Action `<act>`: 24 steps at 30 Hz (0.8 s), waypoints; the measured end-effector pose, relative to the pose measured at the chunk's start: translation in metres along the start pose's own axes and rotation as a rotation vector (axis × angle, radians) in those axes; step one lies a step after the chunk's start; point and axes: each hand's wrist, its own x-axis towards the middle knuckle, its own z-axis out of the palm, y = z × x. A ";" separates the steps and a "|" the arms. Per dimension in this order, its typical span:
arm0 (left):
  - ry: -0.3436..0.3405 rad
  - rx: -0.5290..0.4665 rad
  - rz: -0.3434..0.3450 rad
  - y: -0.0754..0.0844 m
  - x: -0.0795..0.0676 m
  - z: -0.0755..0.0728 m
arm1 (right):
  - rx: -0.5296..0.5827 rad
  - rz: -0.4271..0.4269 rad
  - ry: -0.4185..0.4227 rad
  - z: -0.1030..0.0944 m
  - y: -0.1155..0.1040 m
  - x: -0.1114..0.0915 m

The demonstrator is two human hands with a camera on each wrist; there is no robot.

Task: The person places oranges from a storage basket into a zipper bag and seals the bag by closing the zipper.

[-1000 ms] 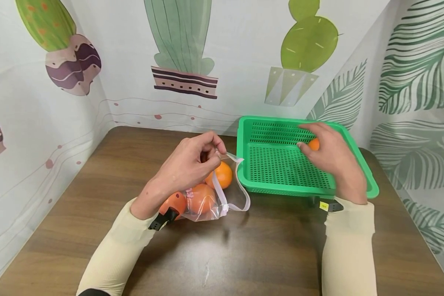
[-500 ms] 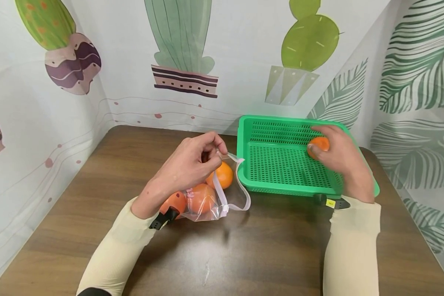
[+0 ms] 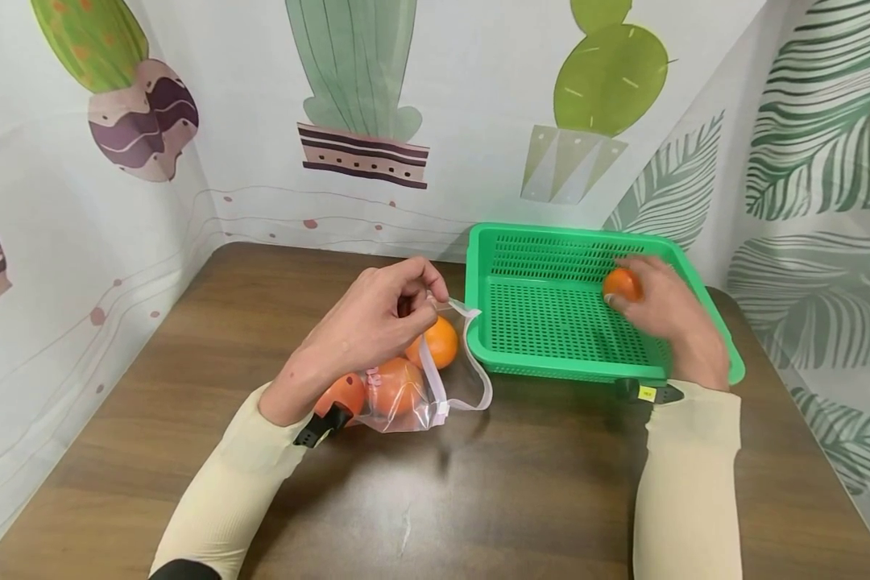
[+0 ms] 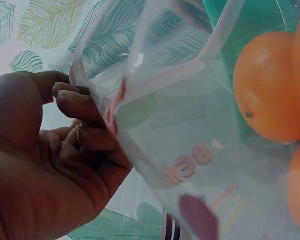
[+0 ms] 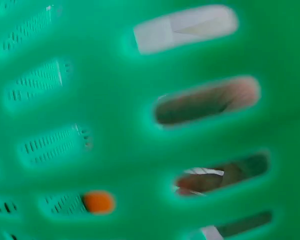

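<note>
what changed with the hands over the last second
The right hand has shifted slightly right and closed in on the orange in the green basket, seemingly gripping it now. More of the orange shows. The left hand still pinches the clear bag, and the basket has stayed put.

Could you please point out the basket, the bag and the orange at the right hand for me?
Basket (image 3: 565, 368), head view: its near rim.
Bag (image 4: 190, 125), left wrist view: its clear wall, above the printed characters.
Orange (image 3: 622, 284), head view: the middle of its visible side.
</note>
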 end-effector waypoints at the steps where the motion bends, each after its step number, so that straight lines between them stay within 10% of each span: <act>1: -0.001 0.001 0.001 0.000 0.000 0.000 | -0.003 0.005 -0.010 0.001 0.001 0.000; 12: -0.009 0.009 0.000 0.001 0.001 0.000 | -0.028 0.087 -0.192 0.005 0.013 -0.001; 24: -0.015 0.011 -0.003 0.001 0.000 0.000 | -0.032 0.165 -0.183 0.006 0.010 -0.005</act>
